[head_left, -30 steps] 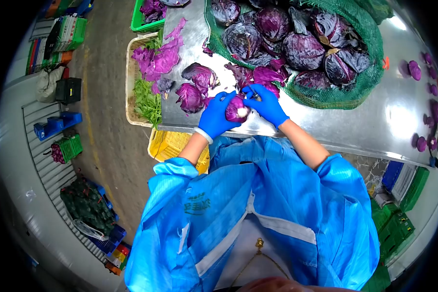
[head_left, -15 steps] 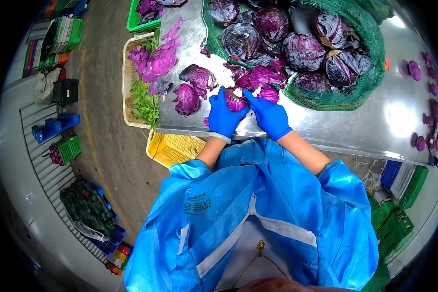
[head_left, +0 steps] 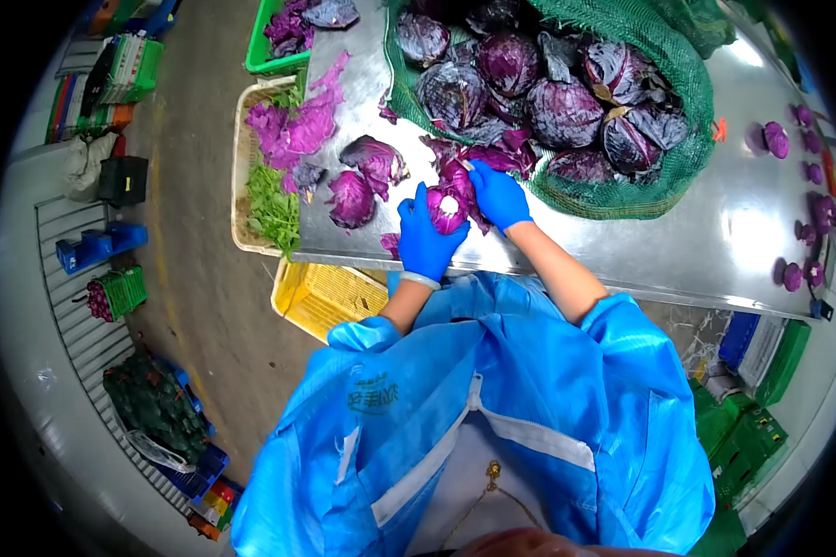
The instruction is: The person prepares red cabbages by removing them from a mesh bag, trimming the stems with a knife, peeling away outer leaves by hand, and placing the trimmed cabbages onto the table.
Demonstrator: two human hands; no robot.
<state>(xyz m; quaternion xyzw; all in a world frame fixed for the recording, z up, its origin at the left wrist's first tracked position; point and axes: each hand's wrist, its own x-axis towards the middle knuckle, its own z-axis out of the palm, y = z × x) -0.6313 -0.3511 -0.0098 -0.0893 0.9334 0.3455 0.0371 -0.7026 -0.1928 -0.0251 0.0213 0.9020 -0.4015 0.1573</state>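
My left hand (head_left: 427, 239), in a blue glove, is curled around the near-left side of a red cabbage (head_left: 446, 213). The cabbage's pale cut stem end faces up. Just right of it is my gloved right hand (head_left: 500, 197), fingers closed and close to the cabbage's loose leaves. Only a small light tip of the knife (head_left: 467, 165) shows at those fingers; the rest is hidden. Left of my hands lie a leafy cabbage piece (head_left: 352, 200) and another dark purple one (head_left: 375, 162). Peeled purple leaves (head_left: 506, 156) lie beyond my hands.
A green mesh sack (head_left: 613, 206) full of red cabbages stands at the far side of the steel table (head_left: 687, 265). Several small purple heads (head_left: 776, 139) sit at right. A cream crate (head_left: 241, 218) with leaves, a green crate (head_left: 274, 67) and a yellow crate (head_left: 330, 297) flank the table's left.
The cabbage has turned so its pale stem end shows upward. My right hand has moved slightly away from my left, and the knife blade, visible before between them, is now mostly hidden.
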